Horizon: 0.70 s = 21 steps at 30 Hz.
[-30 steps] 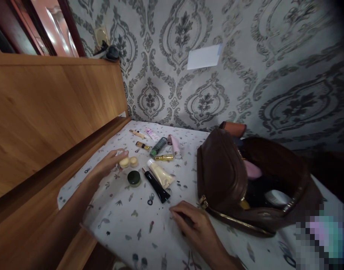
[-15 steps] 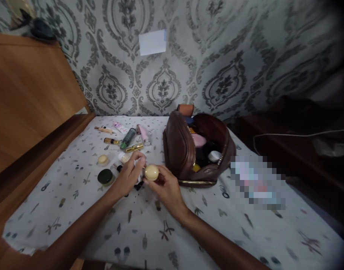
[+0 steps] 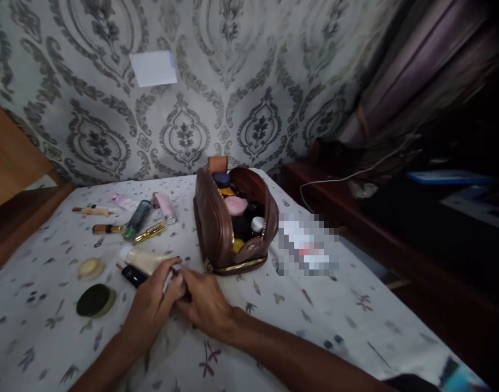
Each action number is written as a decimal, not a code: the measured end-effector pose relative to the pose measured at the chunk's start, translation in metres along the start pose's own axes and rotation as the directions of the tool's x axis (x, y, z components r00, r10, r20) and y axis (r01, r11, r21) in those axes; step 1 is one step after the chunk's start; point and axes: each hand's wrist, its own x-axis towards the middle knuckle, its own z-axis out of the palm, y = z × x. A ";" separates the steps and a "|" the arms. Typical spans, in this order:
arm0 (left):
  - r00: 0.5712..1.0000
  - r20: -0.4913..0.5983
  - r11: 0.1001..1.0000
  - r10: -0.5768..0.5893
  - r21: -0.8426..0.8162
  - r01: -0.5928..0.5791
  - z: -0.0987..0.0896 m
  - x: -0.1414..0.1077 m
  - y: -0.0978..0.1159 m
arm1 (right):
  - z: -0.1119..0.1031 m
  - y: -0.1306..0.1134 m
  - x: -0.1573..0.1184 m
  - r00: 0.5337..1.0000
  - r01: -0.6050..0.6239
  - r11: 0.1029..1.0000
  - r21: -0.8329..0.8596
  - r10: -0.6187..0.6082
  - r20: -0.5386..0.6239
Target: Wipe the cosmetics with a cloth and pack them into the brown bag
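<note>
My left hand (image 3: pixel 153 296) is closed on a crumpled white wipe (image 3: pixel 167 279), which shows between thumb and fingers. Against it, my right hand (image 3: pixel 206 302) curls round a small round jar, now hidden by the fingers. Just beyond the left hand lie a cream-coloured tube (image 3: pixel 143 260) with a white cap and a black tube (image 3: pixel 134 276). To the left, a small jar with a pale yellow lid (image 3: pixel 91 267) and a wider jar with a dark green lid (image 3: pixel 94 301) rest on the patterned cloth.
A brown cosmetic bag (image 3: pixel 210 228) stands unzipped beyond my right hand, with several containers inside. Farther left lie a green bottle (image 3: pixel 137 219), a gold tube (image 3: pixel 149 233) and a pink tube (image 3: pixel 166 208). A blurred-out packet (image 3: pixel 308 245) lies right of the bag.
The view has swung right and closer. My hands have come together, and the right hand has turned, so the jar's cream lid no longer shows.
</note>
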 end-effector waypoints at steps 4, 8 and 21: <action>0.984 0.007 0.976 -0.178 -0.127 0.178 -0.011 0.003 -0.008 | -0.001 0.001 -0.002 0.990 0.133 0.991 0.028 -0.134 0.052; 0.938 0.068 0.883 -0.339 -0.320 0.342 -0.014 0.003 -0.008 | -0.005 0.001 -0.004 0.981 0.190 0.969 0.155 -0.195 0.019; 0.894 0.054 0.770 -0.445 -0.487 0.413 -0.012 0.003 -0.007 | -0.004 -0.004 -0.009 0.988 0.144 0.988 0.046 -0.141 -0.058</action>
